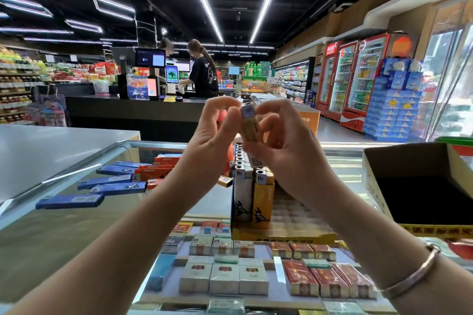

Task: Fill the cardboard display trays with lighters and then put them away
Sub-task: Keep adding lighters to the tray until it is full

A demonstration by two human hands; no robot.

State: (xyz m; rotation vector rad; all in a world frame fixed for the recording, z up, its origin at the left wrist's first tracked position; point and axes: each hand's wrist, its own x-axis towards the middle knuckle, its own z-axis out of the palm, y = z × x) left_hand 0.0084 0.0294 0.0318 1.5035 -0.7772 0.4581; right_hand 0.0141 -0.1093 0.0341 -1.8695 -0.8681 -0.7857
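Left hand: the left hand (213,125) is raised above the counter, thumb and fingertips pinching the upper end of a tan lighter (249,123)
Right hand: the right hand (286,143) grips the same tan lighter from the other side, fingers curled round its lower part; a bracelet (414,270) circles that wrist
Held lighter: it stands nearly upright between both hands, its blue-grey base turned up, directly above the display tray
Display tray: the yellow cardboard display tray (281,235) sits on the glass counter (76,225) just below the hands; upright lighters fill its left side, with a white lighter (242,194) and a yellow lighter (263,197) in front, and the right part shows bare slots
Loose lighters: several blue lighters (70,201) and orange lighters (156,172) lie flat on the glass, left of the tray
Open box: an open cardboard box (419,186) with a dark inside stands to the right of the tray
Under the glass: cigarette packs (225,279) lie in rows
Further off: a person in a black shirt (203,74) stands at a checkout counter, well apart
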